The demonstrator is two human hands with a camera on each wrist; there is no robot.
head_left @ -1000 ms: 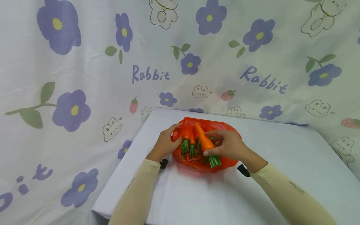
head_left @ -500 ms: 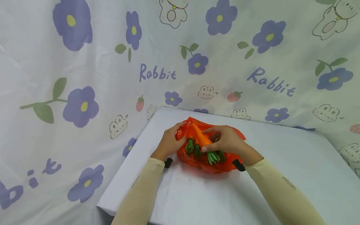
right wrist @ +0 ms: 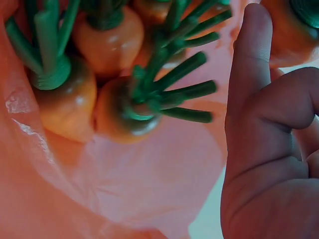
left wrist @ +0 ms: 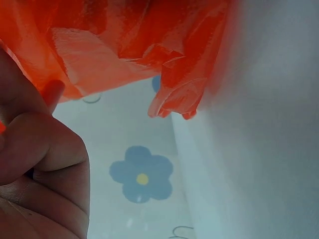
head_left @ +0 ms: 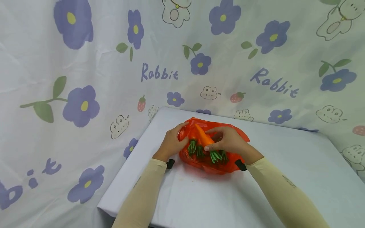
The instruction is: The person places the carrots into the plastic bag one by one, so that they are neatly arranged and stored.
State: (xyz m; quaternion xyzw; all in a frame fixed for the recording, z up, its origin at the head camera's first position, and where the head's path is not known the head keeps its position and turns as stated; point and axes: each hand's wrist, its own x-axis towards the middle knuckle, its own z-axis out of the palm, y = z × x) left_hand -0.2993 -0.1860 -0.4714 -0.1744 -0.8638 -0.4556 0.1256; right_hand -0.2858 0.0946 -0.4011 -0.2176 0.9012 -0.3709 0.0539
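Observation:
In the head view, my right hand (head_left: 230, 141) pinches an orange carrot (head_left: 204, 136) with green stems between thumb and fingers, over a red plastic bag (head_left: 199, 165). The carrot's tip points away and to the left. Several more carrots (head_left: 192, 145) lie in the bag, stems toward me; the right wrist view shows them close up, with the held carrot (right wrist: 289, 42) partly cut off by the frame. At the bag's left edge, my left hand (head_left: 173, 142) holds the plastic. One fingertip shows through the red film (left wrist: 104, 59) in the left wrist view.
The bag rests on a table with a white cloth (head_left: 273, 177). A white curtain (head_left: 119, 79) with purple flowers and rabbit prints hangs behind and to the left. The table's left edge runs beside my left forearm.
The head view has turned slightly left. Relative to the bag, my right hand and its carrot have moved left, over the other carrots. My left hand stays at the bag's edge.

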